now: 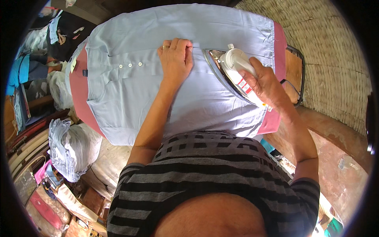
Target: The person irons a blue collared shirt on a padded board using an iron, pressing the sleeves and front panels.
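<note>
A light blue shirt [138, 91] with several small white buttons down its placket lies spread over a dark pink ironing board [81, 94]. My left hand [176, 57], a ring on one finger, rests on the shirt past the buttons. Its fingers are curled in and the fingertips are hidden, so I cannot tell whether they pinch cloth. To the right, my right hand [260, 79] is wrapped round the handle of a white iron [235, 59]. The iron's metal soleplate is over the lower part of the shirt, its tip pointing far left, toward my left hand.
The board's black metal end frame [303, 75] sticks out at the right, beside a woven wall [327, 51]. Plastic-wrapped bundles [73, 148] stand at the left. Farther left hang dark and blue clothes [71, 29]. A brown ledge [335, 138] runs along the right.
</note>
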A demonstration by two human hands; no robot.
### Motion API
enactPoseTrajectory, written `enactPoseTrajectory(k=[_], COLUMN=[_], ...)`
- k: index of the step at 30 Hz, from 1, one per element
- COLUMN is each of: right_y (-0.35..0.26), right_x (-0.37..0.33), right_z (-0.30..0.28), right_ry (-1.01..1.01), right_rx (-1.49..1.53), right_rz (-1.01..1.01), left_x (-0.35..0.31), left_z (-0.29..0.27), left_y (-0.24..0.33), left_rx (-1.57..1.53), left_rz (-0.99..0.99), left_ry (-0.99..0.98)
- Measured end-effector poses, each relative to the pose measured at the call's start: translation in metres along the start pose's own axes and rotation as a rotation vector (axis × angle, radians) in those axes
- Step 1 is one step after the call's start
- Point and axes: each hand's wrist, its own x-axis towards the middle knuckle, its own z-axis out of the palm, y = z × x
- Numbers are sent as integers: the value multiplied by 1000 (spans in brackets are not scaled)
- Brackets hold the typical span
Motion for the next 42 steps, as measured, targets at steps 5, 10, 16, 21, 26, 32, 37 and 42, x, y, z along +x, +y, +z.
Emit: enactPoseTrajectory(k=[5, 10, 16, 21, 26, 32, 37, 42], right_y=[0, 11, 53, 79, 107, 156, 173, 275], right_x=[8, -26, -91, -83, -71, -112, -95, -84], right_z=[21, 8, -36, -43, -56, -111, -136, -139], right_ry=[239, 224, 391, 479, 456, 487, 551, 582], right_rx=[-123, -88, -133, -68, -125, -2, -5, -264], right_rz=[-140, -112, 107, 179, 129, 430, 452, 202], left_x=[0, 1, -9, -41, -48, -37, 3, 26], left_z=[2, -3, -10, 11, 10, 24, 86, 145], left_y=[-1, -1, 46, 79, 78, 96, 130, 162], left_rx=[-29, 55, 165, 196, 238, 183, -47, -17], left_rz=[8, -25, 204, 232, 215, 271, 499, 673], left_ry=[3, -110, -197, -364, -381, -341, -291, -400])
